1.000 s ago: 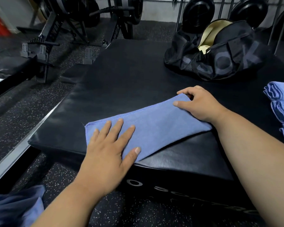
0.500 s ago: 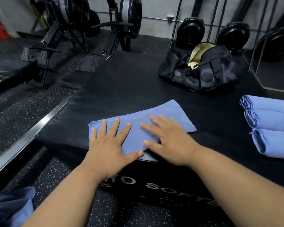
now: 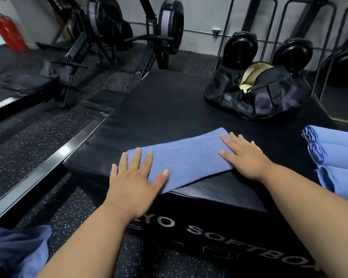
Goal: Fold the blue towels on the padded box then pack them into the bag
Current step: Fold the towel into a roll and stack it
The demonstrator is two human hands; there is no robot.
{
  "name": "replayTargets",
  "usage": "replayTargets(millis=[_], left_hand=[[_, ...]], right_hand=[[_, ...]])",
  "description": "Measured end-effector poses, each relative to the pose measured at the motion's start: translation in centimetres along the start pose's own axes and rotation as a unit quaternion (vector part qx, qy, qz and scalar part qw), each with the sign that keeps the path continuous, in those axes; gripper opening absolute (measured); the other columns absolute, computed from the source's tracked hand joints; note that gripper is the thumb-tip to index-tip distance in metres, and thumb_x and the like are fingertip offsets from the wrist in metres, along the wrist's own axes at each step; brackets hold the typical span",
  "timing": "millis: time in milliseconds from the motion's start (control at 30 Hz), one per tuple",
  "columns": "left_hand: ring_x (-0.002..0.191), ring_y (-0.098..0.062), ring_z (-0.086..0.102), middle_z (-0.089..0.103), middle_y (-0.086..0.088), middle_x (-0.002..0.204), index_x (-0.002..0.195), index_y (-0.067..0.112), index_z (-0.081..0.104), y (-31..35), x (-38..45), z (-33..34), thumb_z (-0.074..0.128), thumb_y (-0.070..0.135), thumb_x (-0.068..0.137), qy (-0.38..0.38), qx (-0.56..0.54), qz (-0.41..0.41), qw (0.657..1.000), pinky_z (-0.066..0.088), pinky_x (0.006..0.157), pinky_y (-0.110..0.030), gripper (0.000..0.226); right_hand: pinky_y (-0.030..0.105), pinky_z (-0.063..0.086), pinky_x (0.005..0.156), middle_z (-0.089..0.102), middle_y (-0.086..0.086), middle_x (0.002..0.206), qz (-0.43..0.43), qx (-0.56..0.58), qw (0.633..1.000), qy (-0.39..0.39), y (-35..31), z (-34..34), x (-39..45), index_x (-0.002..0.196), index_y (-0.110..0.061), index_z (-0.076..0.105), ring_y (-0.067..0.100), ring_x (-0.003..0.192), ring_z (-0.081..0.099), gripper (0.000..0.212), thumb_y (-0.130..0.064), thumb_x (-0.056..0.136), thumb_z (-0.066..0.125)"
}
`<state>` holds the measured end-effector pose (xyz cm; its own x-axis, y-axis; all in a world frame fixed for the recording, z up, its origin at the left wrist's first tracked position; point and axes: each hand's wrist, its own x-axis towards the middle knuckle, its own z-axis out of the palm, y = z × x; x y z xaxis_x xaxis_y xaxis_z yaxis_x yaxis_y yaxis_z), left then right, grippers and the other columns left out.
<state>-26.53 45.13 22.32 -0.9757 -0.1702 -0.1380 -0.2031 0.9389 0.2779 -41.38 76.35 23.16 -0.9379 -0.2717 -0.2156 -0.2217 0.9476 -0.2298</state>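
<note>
Currently both grips flat: left hand (image 3: 136, 180) and right hand (image 3: 244, 156) press the blue towel (image 3: 186, 160) mid-frame on padded box (image 3: 159, 109); bag (image 3: 255, 95) upper right, folded towels (image 3: 338, 159) right edge.

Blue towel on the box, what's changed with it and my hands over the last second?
The right hand let go of the towel's far right corner, swept flat toward the middle, and has now slid back out to the right end. The left hand stayed pressed flat on the left end. The blue towel remains a long folded strip on the padded box; the three folded towels and the bag look unmoved.
</note>
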Motion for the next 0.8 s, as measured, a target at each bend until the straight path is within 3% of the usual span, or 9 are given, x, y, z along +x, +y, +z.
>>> replayTargets(millis=[67, 167, 333, 433, 500, 600, 667, 800], left_hand=[[0.161, -0.031, -0.007, -0.007, 0.005, 0.177, 0.168, 0.038, 0.007, -0.5, 0.3, -0.2, -0.002, 0.089, 0.083, 0.016, 0.007, -0.019, 1.0, 0.003, 0.13, -0.054, 0.099], [0.161, -0.034, -0.006, -0.004, 0.0, 0.177, 0.168, 0.033, 0.008, -0.7, 0.8, 0.0, 0.014, 0.08, 0.095, 0.039, 0.031, -0.032, 0.998, 0.003, 0.13, -0.055, 0.086], [0.161, -0.033, -0.002, 0.0, 0.0, 0.177, 0.167, 0.033, 0.01, -1.0, 1.7, 0.9, 0.014, 0.081, 0.092, 0.063, 0.027, -0.021, 0.997, 0.005, 0.129, -0.056, 0.089], [0.161, -0.033, -0.005, -0.005, 0.0, 0.177, 0.167, 0.039, 0.006, -1.1, 1.8, 1.1, 0.009, 0.082, 0.085, 0.063, 0.02, -0.022, 0.998, 0.002, 0.128, -0.058, 0.092], [0.161, -0.034, -0.009, -0.011, 0.0, 0.176, 0.166, 0.043, 0.004, -0.9, 1.8, 1.2, 0.009, 0.08, 0.085, 0.061, 0.012, -0.019, 0.998, -0.001, 0.127, -0.06, 0.089], [0.16, -0.035, -0.013, -0.016, 0.001, 0.175, 0.165, 0.045, 0.003, -0.8, 2.0, 1.2, 0.009, 0.078, 0.083, 0.053, 0.01, -0.02, 0.998, -0.002, 0.126, -0.063, 0.088], [0.16, -0.034, -0.013, -0.015, 0.001, 0.175, 0.165, 0.044, 0.002, -0.7, 2.2, 1.0, 0.01, 0.078, 0.083, 0.046, 0.017, -0.027, 0.998, -0.003, 0.126, -0.064, 0.089], [0.161, -0.031, -0.011, -0.01, 0.002, 0.176, 0.166, 0.041, 0.003, -0.6, 2.5, 0.8, 0.014, 0.08, 0.082, 0.046, 0.012, -0.038, 0.998, -0.002, 0.127, -0.063, 0.093]], right_hand=[[0.052, 0.0, 0.13, 0.002, -0.002, 0.176, 0.014, -0.061, 0.998, 0.021, -1.1, -0.1, -0.1, 0.166, -0.043, 0.012, 0.025, 0.163, 0.0, 0.071, -0.07, 0.102, 0.025], [0.054, 0.0, 0.129, 0.005, 0.003, 0.176, -0.004, -0.132, 0.987, 0.094, -4.0, 0.1, 0.1, 0.166, -0.038, 0.017, 0.029, 0.161, 0.003, 0.07, -0.069, 0.103, 0.022], [0.058, 0.001, 0.129, 0.003, -0.004, 0.176, -0.023, -0.04, 0.998, 0.029, -5.7, 1.5, 1.3, 0.165, -0.048, 0.01, 0.023, 0.162, -0.004, 0.075, -0.073, 0.098, 0.031], [0.06, -0.004, 0.128, 0.003, -0.002, 0.176, -0.017, -0.077, 0.997, 0.009, -6.2, -0.2, 2.3, 0.164, -0.049, 0.01, 0.023, 0.162, -0.005, 0.08, -0.074, 0.092, 0.034], [0.059, -0.005, 0.127, 0.006, 0.0, 0.176, -0.045, -0.111, 0.992, 0.025, -7.8, -0.6, 2.6, 0.165, -0.046, 0.014, 0.026, 0.162, -0.002, 0.081, -0.075, 0.091, 0.031], [0.057, -0.004, 0.128, 0.0, -0.006, 0.176, -0.102, -0.032, 0.994, -0.006, -10.3, 0.8, 2.3, 0.162, -0.053, 0.011, 0.024, 0.162, -0.006, 0.074, -0.077, 0.095, 0.029], [0.056, -0.007, 0.128, -0.005, -0.011, 0.175, -0.096, -0.019, 0.995, -0.017, -10.4, 2.0, 2.7, 0.161, -0.057, 0.006, 0.02, 0.162, -0.012, 0.072, -0.078, 0.096, 0.028], [0.054, -0.004, 0.129, 0.0, -0.008, 0.176, -0.06, -0.025, 0.998, 0.002, -9.3, 1.3, 5.0, 0.163, -0.052, 0.012, 0.022, 0.162, -0.006, 0.067, -0.073, 0.1, 0.024]])
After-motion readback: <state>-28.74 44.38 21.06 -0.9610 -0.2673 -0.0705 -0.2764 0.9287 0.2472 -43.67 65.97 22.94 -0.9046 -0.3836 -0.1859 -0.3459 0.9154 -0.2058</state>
